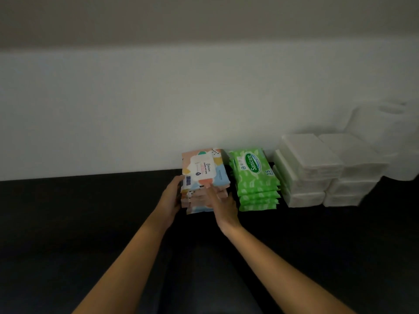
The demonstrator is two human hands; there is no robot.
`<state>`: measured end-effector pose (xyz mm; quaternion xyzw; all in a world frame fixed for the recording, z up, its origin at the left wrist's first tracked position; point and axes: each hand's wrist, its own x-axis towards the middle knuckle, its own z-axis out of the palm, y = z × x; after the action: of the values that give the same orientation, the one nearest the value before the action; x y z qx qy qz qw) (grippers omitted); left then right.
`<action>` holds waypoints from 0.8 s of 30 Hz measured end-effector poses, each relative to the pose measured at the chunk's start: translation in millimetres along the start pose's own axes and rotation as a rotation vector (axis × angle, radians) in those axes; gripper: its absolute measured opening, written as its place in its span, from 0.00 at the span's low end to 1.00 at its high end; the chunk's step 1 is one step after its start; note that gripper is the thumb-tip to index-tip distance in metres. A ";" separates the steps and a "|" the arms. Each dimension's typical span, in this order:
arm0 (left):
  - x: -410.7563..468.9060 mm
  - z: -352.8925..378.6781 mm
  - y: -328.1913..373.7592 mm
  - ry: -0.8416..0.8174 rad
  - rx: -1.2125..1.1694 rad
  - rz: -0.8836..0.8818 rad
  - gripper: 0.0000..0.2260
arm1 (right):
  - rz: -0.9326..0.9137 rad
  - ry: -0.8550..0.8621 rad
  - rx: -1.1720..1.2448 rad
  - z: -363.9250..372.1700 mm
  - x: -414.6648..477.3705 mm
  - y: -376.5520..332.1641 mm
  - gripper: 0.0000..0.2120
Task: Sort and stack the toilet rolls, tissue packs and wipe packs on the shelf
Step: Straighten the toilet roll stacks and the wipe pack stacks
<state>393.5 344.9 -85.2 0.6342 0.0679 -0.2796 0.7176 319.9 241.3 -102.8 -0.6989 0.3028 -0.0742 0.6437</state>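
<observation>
In the head view, the left hand [171, 196] lies against the left side of a stack of pastel patterned plastic wipe packs [204, 171]. Its thumb reaches the top pack's edge, but I cannot tell whether its fingers curl round. The right hand [223, 203] lays straight fingers [209, 191] on the stack's front, gripping nothing. Just right of those fingers stands a stack of green plastic wipe packs [256, 180], then white wrapped tissue packs [313, 171] and blurred white toilet rolls [381, 128], all on the black shelf [90, 211].
</observation>
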 end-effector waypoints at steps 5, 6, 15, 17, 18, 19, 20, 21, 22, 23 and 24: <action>21.0 3.3 1.1 -0.119 -0.109 0.023 0.19 | -0.038 -0.022 0.240 -1.7 8.8 -1.7 0.26; 23.7 3.8 2.7 -0.132 -0.109 0.021 0.19 | -0.042 -0.016 0.242 -1.5 11.0 -2.1 0.29; 32.4 5.4 5.5 -0.145 -0.034 -0.015 0.20 | -0.040 0.042 0.278 7.6 22.3 -6.0 0.25; 31.2 2.5 0.9 -0.172 -0.052 0.021 0.20 | -0.044 0.033 0.279 8.8 21.5 -2.8 0.25; 30.2 0.7 -1.3 -0.183 -0.054 0.042 0.20 | -0.047 0.034 0.287 9.2 20.0 -1.3 0.28; 29.4 -0.9 -3.2 -0.191 -0.056 0.056 0.20 | -0.045 0.038 0.304 9.2 19.6 0.2 0.30; 29.0 -2.2 -4.3 -0.199 -0.057 0.063 0.20 | -0.052 0.044 0.313 8.7 20.3 1.8 0.32; 28.5 -2.5 -4.2 -0.201 -0.052 0.063 0.21 | -0.060 0.046 0.321 7.0 20.2 1.9 0.34; 27.9 -2.5 -3.3 -0.200 -0.046 0.059 0.21 | -0.072 0.042 0.337 4.6 21.6 1.8 0.35; 27.3 -1.5 -1.9 -0.194 -0.042 0.055 0.21 | -0.087 0.028 0.347 2.3 22.6 1.0 0.36; 26.7 -0.2 -0.3 -0.184 -0.041 0.055 0.21 | -0.109 0.006 0.344 0.3 23.4 -0.4 0.35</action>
<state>415.7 336.7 -97.6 0.5928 -0.0101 -0.3154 0.7410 339.0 229.4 -109.1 -0.5936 0.2494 -0.1618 0.7478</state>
